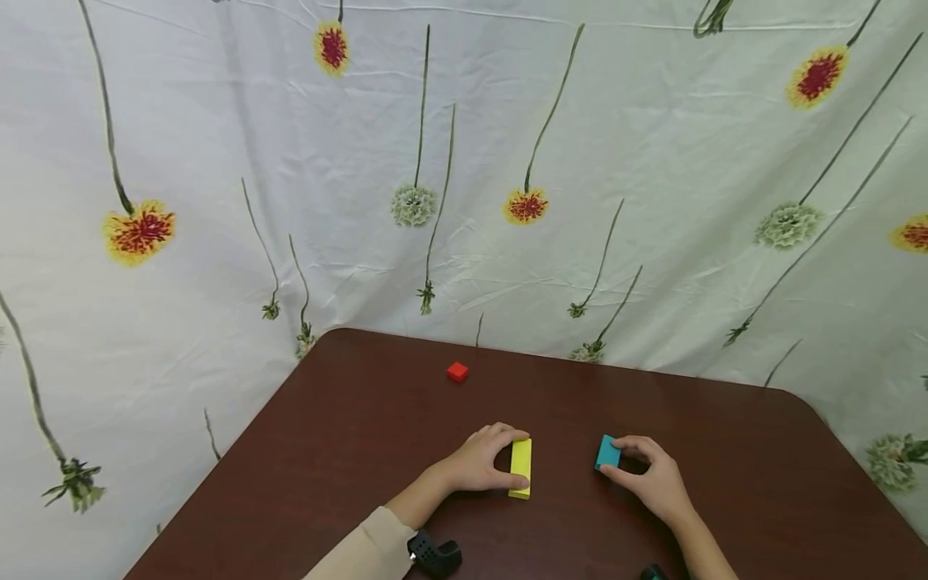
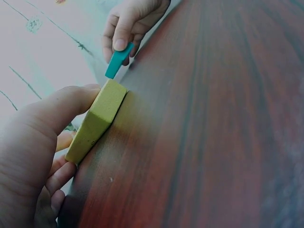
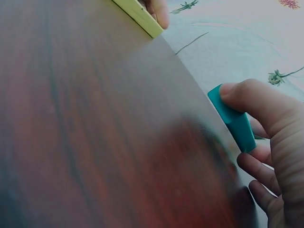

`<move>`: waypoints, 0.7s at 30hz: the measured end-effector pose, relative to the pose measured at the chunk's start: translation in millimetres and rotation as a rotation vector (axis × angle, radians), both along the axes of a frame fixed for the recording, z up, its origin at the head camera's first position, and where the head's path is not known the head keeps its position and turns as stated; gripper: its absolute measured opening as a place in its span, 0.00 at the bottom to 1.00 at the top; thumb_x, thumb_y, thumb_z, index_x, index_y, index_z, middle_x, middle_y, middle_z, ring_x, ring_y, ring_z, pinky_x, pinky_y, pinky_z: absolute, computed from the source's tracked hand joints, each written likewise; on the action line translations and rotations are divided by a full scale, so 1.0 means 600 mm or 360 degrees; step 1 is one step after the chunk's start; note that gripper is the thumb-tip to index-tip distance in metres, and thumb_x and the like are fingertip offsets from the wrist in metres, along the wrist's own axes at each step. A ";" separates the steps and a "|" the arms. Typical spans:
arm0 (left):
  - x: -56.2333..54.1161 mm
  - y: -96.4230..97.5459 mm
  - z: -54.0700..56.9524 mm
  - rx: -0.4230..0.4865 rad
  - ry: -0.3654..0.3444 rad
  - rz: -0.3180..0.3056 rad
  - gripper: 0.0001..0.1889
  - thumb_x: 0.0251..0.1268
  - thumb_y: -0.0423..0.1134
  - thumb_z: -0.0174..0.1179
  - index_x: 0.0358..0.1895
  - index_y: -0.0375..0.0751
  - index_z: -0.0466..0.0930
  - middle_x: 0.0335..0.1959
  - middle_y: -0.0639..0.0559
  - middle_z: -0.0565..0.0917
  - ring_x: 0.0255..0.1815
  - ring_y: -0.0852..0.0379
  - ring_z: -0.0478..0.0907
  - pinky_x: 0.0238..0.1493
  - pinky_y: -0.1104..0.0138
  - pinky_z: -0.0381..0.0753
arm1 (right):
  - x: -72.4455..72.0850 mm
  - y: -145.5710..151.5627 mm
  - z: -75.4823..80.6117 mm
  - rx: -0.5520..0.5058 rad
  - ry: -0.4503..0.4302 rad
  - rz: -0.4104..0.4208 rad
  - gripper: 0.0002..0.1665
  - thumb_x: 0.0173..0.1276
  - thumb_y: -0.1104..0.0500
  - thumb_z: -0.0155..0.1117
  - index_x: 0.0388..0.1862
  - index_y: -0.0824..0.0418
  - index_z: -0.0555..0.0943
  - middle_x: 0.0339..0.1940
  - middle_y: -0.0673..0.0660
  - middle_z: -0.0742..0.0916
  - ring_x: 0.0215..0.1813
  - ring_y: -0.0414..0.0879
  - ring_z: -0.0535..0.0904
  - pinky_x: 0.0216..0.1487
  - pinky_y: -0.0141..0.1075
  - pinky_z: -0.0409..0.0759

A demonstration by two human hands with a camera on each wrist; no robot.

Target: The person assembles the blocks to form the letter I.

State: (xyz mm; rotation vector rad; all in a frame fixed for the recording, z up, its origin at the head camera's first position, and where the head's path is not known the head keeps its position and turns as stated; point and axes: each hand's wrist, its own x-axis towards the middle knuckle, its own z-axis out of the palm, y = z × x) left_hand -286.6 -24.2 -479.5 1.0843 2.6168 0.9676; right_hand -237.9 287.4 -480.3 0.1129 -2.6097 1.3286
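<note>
- Nearest to the camera, a beige sleeve (image 1: pixel 370 548) covered the left arm, and a black device (image 1: pixel 435 556) was seen beside its cuff.
- The left hand (image 1: pixel 482 463) was gripping a yellow block (image 1: pixel 521 463), with the thumb on its near end and the fingers at its far end. The block lay on the right side of this hand, towards the other one.
- The right hand (image 1: pixel 656 483) was pinching a smaller blue block (image 1: pixel 608 453) between thumb and fingers. This block lay on the left side of that hand.
- The two blocks were apart, with a strip of the dark brown bench (image 1: pixel 362 403) visible between them. Whether they touched its surface, I could not tell.
- Farther away, near the far edge, a red block (image 1: pixel 457 371) rested on the bench, well apart from both hands.
- Behind everything hung a white cloth (image 1: pixel 362 161) with printed flowers.
</note>
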 end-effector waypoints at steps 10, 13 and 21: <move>0.001 0.000 0.001 0.0010 -0.0013 0.0001 0.38 0.61 0.60 0.62 0.72 0.49 0.66 0.65 0.52 0.69 0.65 0.51 0.64 0.65 0.49 0.60 | 0.001 -0.007 0.008 0.0016 0.0021 0.0023 0.26 0.57 0.52 0.77 0.51 0.61 0.82 0.55 0.59 0.79 0.53 0.56 0.76 0.54 0.53 0.74; 0.000 -0.001 0.000 0.0011 -0.0011 0.0004 0.37 0.61 0.60 0.62 0.72 0.49 0.66 0.65 0.52 0.69 0.65 0.51 0.64 0.65 0.49 0.60 | 0.000 -0.011 0.010 0.0015 0.0034 0.0044 0.25 0.56 0.52 0.77 0.51 0.60 0.82 0.54 0.58 0.80 0.53 0.55 0.75 0.54 0.53 0.74; -0.002 0.000 -0.003 0.0020 -0.0012 -0.0003 0.37 0.61 0.60 0.62 0.72 0.50 0.66 0.64 0.53 0.69 0.65 0.52 0.64 0.64 0.49 0.61 | 0.003 -0.018 0.012 0.0007 0.0072 0.0073 0.24 0.56 0.53 0.77 0.49 0.59 0.82 0.52 0.56 0.81 0.52 0.53 0.76 0.54 0.51 0.73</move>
